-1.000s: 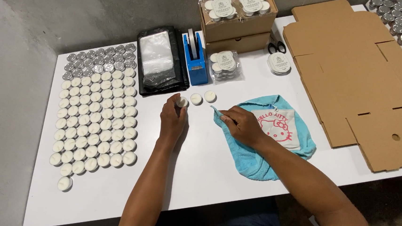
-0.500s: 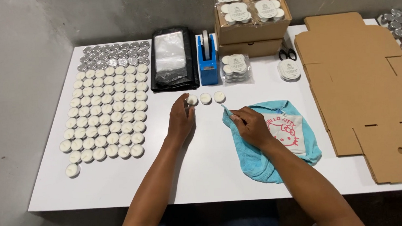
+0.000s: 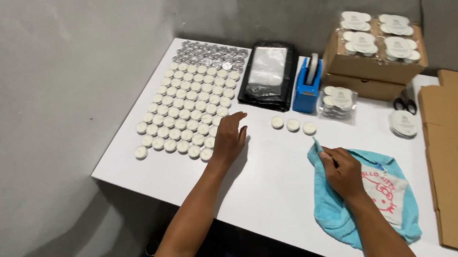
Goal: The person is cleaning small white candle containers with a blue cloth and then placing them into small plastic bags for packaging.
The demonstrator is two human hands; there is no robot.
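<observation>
L hand (image 3: 229, 137) lies palm-down on the white bench (image 3: 267, 182), fingers spread and loose, nothing in its grip; fingertips sit at the right edge of the big grid of white tealight candles (image 3: 185, 113), touching or just beside the nearest ones, can't tell which. R hand (image 3: 343, 171) rests on a light blue cloth (image 3: 331, 212) w/ a cartoon cat print, fingers pinched together on the cloth's upper left corner, which sticks up a bit. Between the hands, further back, 3 loose tealights (image 3: 292, 124) sit in a short row, apart from both hands. Behind the grid: a batch of silver metal cups (image 3: 210, 52). Next to that, a black bag w/ clear plastic sleeves (image 3: 268, 75), then a blue tape dispenser (image 3: 306, 83), a packed bag of candles (image 3: 337, 100), cardboard boxes (image 3: 372, 62) w/ more packs on top, scissors (image 3: 404, 103), a stack of round labels (image 3: 403, 123). Flat cardboard (image 3: 456, 155) at far right.
</observation>
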